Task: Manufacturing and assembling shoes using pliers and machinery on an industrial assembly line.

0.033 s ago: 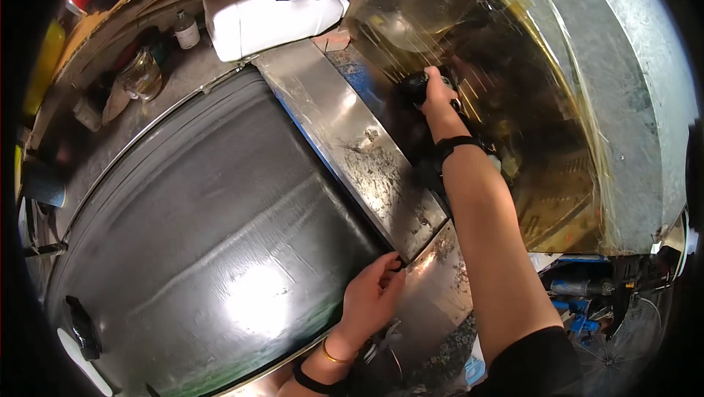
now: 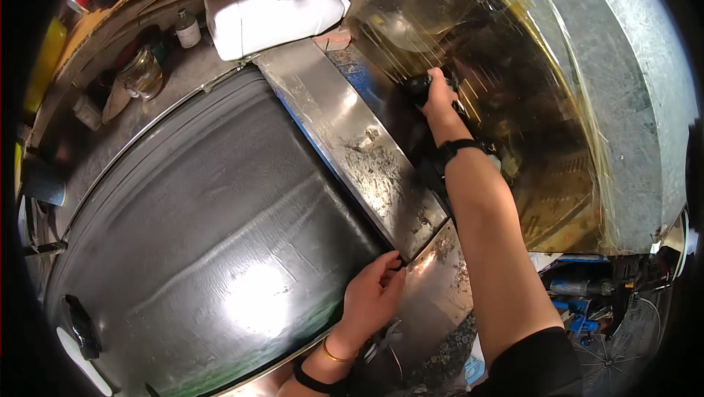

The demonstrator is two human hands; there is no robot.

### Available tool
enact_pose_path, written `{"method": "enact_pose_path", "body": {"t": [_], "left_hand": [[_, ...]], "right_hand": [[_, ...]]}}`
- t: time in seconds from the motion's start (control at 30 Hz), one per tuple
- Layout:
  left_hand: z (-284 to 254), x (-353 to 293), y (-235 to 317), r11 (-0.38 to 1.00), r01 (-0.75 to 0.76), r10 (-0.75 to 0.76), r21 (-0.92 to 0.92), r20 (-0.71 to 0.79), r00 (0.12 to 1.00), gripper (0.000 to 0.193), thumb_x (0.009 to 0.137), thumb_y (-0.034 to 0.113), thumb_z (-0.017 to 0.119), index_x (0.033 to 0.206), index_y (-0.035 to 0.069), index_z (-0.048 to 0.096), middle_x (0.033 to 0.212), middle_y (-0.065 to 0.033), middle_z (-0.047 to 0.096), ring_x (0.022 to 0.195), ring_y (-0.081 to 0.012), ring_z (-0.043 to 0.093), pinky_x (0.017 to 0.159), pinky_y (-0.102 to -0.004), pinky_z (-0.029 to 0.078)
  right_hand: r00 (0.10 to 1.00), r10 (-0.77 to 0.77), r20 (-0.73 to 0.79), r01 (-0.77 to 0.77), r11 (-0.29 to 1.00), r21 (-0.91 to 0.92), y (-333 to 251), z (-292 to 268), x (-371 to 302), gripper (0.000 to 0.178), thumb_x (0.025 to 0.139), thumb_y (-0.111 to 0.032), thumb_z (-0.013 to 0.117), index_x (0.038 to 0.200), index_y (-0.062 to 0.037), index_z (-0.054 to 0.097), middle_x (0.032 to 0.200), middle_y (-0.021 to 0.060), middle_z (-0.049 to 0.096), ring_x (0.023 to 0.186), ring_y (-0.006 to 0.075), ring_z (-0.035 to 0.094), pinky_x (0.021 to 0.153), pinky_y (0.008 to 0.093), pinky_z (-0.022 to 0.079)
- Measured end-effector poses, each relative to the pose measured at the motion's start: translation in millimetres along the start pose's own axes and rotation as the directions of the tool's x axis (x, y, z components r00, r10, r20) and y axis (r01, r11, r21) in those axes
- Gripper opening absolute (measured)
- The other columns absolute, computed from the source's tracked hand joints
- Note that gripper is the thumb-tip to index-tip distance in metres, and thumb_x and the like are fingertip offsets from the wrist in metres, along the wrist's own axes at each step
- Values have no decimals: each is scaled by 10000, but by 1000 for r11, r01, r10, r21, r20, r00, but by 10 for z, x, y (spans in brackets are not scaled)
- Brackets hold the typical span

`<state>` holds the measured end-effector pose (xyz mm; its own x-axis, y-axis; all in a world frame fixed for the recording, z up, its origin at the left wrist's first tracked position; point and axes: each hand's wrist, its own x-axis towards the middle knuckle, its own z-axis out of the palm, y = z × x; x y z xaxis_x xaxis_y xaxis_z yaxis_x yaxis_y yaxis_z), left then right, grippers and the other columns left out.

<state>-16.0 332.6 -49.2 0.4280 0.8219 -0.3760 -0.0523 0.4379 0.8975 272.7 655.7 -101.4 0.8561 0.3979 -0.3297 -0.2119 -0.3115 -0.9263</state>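
My right hand (image 2: 440, 95) reaches forward with its thumb raised and its fingers closed around a black rounded object (image 2: 416, 86). That object's kind is hard to make out in the dark space behind a yellowish see-through sheet (image 2: 554, 133). My left hand (image 2: 372, 296) is at the near right edge of a wide black, shiny surface (image 2: 220, 192), its fingers curled. Its fingertips meet the corner where a worn metal plate (image 2: 367, 148) begins, and anything between them is hidden.
A white jug (image 2: 264, 16) lies on its side at the back, beside a brick (image 2: 334, 39). Glass jars (image 2: 141, 74) and a small bottle (image 2: 187, 29) stand on the shelf at the left. A grey metal panel (image 2: 623, 67) rises at the right, with blue-handled tools (image 2: 583, 321) below it.
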Motion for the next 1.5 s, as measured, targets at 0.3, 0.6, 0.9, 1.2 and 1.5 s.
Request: {"method": "enact_pose_path", "body": {"t": [0.3, 0.6, 0.9, 1.2, 1.5], "left_hand": [[32, -3, -18, 999, -15, 17, 35, -48, 999, 377, 888, 193, 650, 1226, 38, 587, 1021, -114, 681, 791, -163, 658, 722, -286, 530], [-1, -10, -5, 994, -31, 33, 108, -11, 999, 367, 917, 136, 622, 1253, 0, 560, 1095, -89, 664, 864, -109, 620, 735, -242, 498], [26, -11, -39, 999, -9, 10, 45, -31, 999, 365, 914, 108, 621, 1245, -30, 560, 1070, -95, 657, 853, -80, 597, 738, -226, 494], [46, 29, -166, 990, -82, 92, 112, -81, 993, 369, 894, 176, 637, 1221, 11, 590, 1021, -102, 695, 790, -133, 652, 710, -268, 522], [24, 2, -123, 997, -5, 8, 78, -37, 999, 366, 915, 126, 635, 1249, -8, 569, 1070, -72, 670, 895, -84, 611, 777, -232, 501]], "right_hand": [[860, -421, 289, 291, 869, 401, -56, -255, -316, 324, 723, -214, 653, 1018, -96, 593, 919, 66, 628, 831, 196, 638, 724, 370, 526], [864, -261, 431, 498, 565, -657, 25, 152, 28, 985, 783, -380, 729, 1500, -13, 162, 1319, 297, 506, 1244, 396, 499, 1031, 399, 409], [327, -440, 836, 930, -8, -368, -249, -1389, -1088, 579, 783, -268, 734, 1294, -62, 553, 1372, 208, 501, 1242, 376, 496, 1038, 418, 405], [945, -147, 292, 250, 901, -355, 478, -1768, -646, 1224, 680, -302, 858, 1531, -110, 0, 1405, 171, 443, 1275, 290, 434, 994, 440, 389], [947, -153, 283, 158, 987, 4, 241, -1764, -77, 798, 692, -322, 738, 1342, -42, 372, 1201, 150, 531, 1063, 278, 540, 899, 437, 444]]}}
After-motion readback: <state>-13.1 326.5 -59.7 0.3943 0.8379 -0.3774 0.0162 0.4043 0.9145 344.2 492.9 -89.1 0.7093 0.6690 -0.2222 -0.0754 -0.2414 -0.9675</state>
